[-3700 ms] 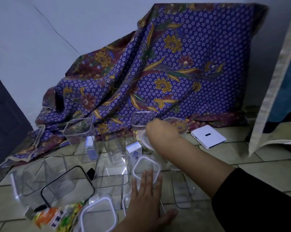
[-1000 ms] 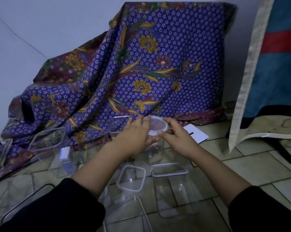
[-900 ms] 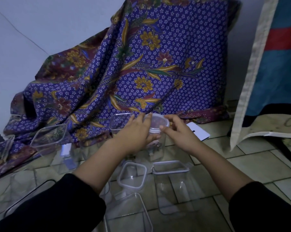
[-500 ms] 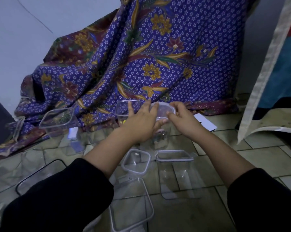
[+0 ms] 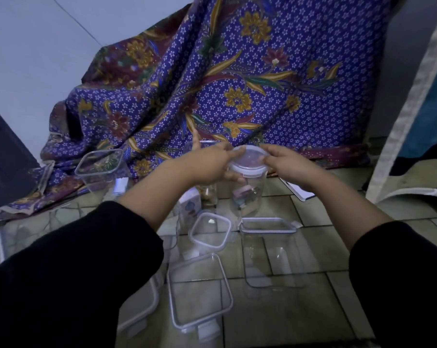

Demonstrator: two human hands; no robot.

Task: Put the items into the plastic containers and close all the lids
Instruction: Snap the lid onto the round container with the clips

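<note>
A tall round clear container stands on the tiled floor with small coloured items at its bottom. A round white-rimmed lid sits on its top. My left hand holds the lid's left edge and my right hand holds its right edge. In front of it lie a small square lid, a rectangular clear container with a lid on it and a larger square lid. An open square container stands at the left.
A purple flowered cloth drapes the wall behind and spreads onto the floor. A white flat box lies under my right wrist. A small white carton stands behind my left forearm. A pale-edged mat leans at the right.
One second ago both hands were on the round lid too; they stay there. The view has tilted down and nearer, and my left index finger now points up.
</note>
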